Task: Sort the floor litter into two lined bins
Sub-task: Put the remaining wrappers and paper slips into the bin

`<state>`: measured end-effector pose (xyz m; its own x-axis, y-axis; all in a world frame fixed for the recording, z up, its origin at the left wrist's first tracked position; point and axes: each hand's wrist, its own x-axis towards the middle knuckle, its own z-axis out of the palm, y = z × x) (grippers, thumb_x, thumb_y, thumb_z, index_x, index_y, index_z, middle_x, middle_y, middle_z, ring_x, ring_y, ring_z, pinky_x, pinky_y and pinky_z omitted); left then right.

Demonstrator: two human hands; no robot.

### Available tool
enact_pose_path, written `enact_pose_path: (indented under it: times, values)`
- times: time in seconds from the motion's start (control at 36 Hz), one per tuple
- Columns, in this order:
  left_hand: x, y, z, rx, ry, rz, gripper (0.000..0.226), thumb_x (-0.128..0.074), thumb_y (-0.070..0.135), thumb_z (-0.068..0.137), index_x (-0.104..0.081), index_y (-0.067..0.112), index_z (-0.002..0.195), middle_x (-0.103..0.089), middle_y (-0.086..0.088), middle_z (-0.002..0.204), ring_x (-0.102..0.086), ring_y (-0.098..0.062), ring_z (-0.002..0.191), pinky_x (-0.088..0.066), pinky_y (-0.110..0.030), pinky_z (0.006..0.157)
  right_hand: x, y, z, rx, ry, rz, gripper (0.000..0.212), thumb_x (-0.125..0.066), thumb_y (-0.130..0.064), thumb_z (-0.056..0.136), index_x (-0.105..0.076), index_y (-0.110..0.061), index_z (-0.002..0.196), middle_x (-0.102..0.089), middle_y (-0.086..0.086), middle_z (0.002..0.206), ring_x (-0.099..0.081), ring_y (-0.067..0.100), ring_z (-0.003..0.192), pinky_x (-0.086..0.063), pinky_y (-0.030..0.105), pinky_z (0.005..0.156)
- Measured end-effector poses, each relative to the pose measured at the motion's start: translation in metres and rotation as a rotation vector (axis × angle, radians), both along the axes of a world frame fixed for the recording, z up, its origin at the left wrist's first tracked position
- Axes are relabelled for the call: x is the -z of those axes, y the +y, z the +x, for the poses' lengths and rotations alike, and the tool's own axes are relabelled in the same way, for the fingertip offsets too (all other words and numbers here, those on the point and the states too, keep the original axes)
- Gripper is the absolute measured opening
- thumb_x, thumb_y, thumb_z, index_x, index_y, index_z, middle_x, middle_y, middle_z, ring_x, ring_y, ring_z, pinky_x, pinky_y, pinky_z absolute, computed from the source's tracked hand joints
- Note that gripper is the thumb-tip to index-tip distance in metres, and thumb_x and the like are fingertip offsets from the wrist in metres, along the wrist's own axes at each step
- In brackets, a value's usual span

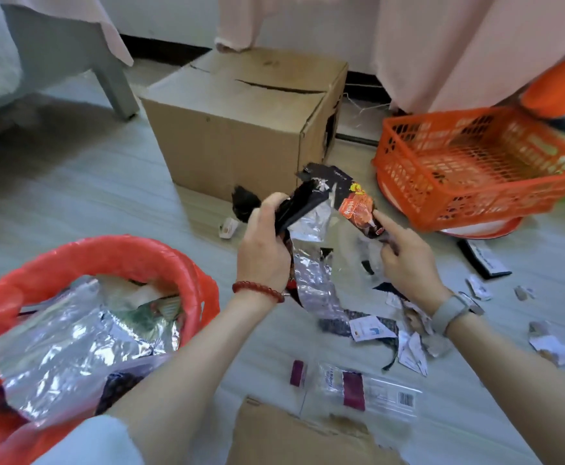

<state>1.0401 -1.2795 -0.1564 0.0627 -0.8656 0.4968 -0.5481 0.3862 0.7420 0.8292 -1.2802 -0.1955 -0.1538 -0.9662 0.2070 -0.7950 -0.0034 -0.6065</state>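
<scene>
Floor (83,182): pale planks, strewn with litter in front of the person.
Cardboard box (241,129): closed, standing beyond the hands, well apart from the bin.
Lined bin (187,263): red liner over the rim, at the lower left, already part filled with silver foil and clear plastic. Only this one lined bin shows.
Orange basket (475,169): tilted, empty as far as can be seen, at the upper right.
Torn wrapper (318,209): black outside, silver inside, held up off the floor between both hands; its long axis runs from upper right down to lower left, a foil tail hanging toward the floor.
Left hand (267,243): fingers curled round the black end of the wrapper.
Right hand (405,253): pinches the orange-printed end, index finger straight along it.
Key relation: the bin lies down and to the left of the wrapper, just beside the left forearm, so the left hand is the nearer one to carry it over.
Paper scraps (412,354): white and black bits under the right wrist, not yet sorted.
Clear packet (368,391): flat on the floor, barcode showing, nearest the person.
</scene>
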Motion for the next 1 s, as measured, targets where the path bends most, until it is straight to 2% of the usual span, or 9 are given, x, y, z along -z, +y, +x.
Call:
enact_pose_path:
  times: [0.33,0.53,0.61,0.69,0.75,0.81,0.86,0.94,1.0]
  values:
    - [-0.074,0.016,0.153,-0.328,-0.017,0.100,0.042,-0.037,-0.003,0.092,-0.036,0.005,0.134,-0.058,-0.026,0.109,-0.054,-0.040,0.097,-0.024,-0.026,0.064,-0.071,-0.009,0.117,-0.267,-0.016,-0.150,0.044,-0.044,0.009,0.080,-0.067,-0.014,0.110,-0.060,0.014,0.098,-0.054,0.023,0.088,-0.031,0.017,0.069]
    - [-0.023,0.055,0.239,-0.066,-0.614,0.427,0.056,-0.042,-0.004,0.082,-0.046,0.019,0.133,-0.049,-0.015,0.112,-0.044,-0.032,0.110,-0.037,-0.035,0.096,-0.090,-0.005,0.168,-0.489,0.064,-0.233,0.039,-0.046,0.008,0.079,-0.070,-0.016,0.098,-0.061,0.010,0.096,-0.058,0.027,0.081,-0.047,0.033,0.070]
    - [0.009,0.076,0.254,0.061,-1.069,0.669,0.058,-0.044,0.029,0.080,-0.036,0.041,0.137,-0.034,-0.005,0.136,-0.022,-0.024,0.132,-0.020,-0.040,0.109,-0.098,0.002,0.192,-0.610,0.089,-0.192,0.038,-0.047,0.006,0.078,-0.071,-0.017,0.097,-0.062,0.008,0.097,-0.052,0.020,0.071,-0.047,0.035,0.067]
    - [0.026,0.086,0.252,0.171,-1.190,0.862,0.085,-0.024,0.067,0.061,-0.016,0.045,0.143,0.000,0.001,0.157,0.010,-0.021,0.143,0.008,-0.059,0.109,-0.104,0.013,0.218,-0.729,0.155,-0.149,0.038,-0.041,-0.005,0.078,-0.069,-0.023,0.097,-0.061,0.006,0.098,-0.056,0.026,0.070,-0.050,0.039,0.064]
    - [0.026,0.085,0.252,0.192,-1.061,0.943,0.091,-0.028,0.061,0.057,-0.019,0.038,0.145,0.000,0.001,0.157,0.008,-0.019,0.144,0.009,-0.057,0.110,-0.102,0.019,0.236,-0.789,0.241,-0.103,0.038,-0.041,-0.008,0.080,-0.067,-0.026,0.101,-0.059,0.006,0.099,-0.057,0.029,0.072,-0.050,0.041,0.064]
    - [0.018,0.084,0.261,0.177,-0.611,0.936,0.076,-0.038,0.035,0.064,-0.038,0.024,0.139,-0.032,0.000,0.149,-0.025,-0.015,0.139,-0.017,-0.033,0.114,-0.094,0.026,0.254,-0.841,0.317,-0.073,0.039,-0.043,-0.006,0.082,-0.065,-0.027,0.106,-0.057,0.005,0.100,-0.057,0.029,0.077,-0.049,0.039,0.065]
    - [0.008,0.083,0.271,0.102,-0.100,0.841,0.044,-0.042,0.005,0.079,-0.056,0.012,0.120,-0.063,-0.003,0.115,-0.057,-0.013,0.111,-0.042,-0.010,0.086,-0.083,0.030,0.271,-0.896,0.324,-0.052,0.040,-0.044,-0.003,0.084,-0.064,-0.026,0.109,-0.056,0.006,0.101,-0.056,0.027,0.078,-0.044,0.033,0.061]
    - [0.001,0.083,0.288,-0.136,0.337,0.687,0.036,-0.035,-0.014,0.083,-0.059,0.013,0.086,-0.066,-0.010,0.080,-0.069,-0.009,0.067,-0.049,-0.021,0.068,-0.062,0.033,0.294,-1.005,0.273,0.027,0.039,-0.043,-0.001,0.085,-0.065,-0.020,0.112,-0.057,0.011,0.102,-0.054,0.025,0.083,-0.042,0.034,0.066]
    - [-0.002,0.084,0.295,-0.287,0.264,0.582,0.020,-0.045,0.002,0.088,-0.057,0.017,0.082,-0.061,-0.009,0.077,-0.065,-0.012,0.062,-0.050,-0.026,0.068,-0.041,0.034,0.310,-1.109,0.298,0.106,0.036,-0.044,-0.005,0.085,-0.062,-0.017,0.115,-0.053,0.017,0.113,-0.053,0.032,0.100,-0.047,0.045,0.083]
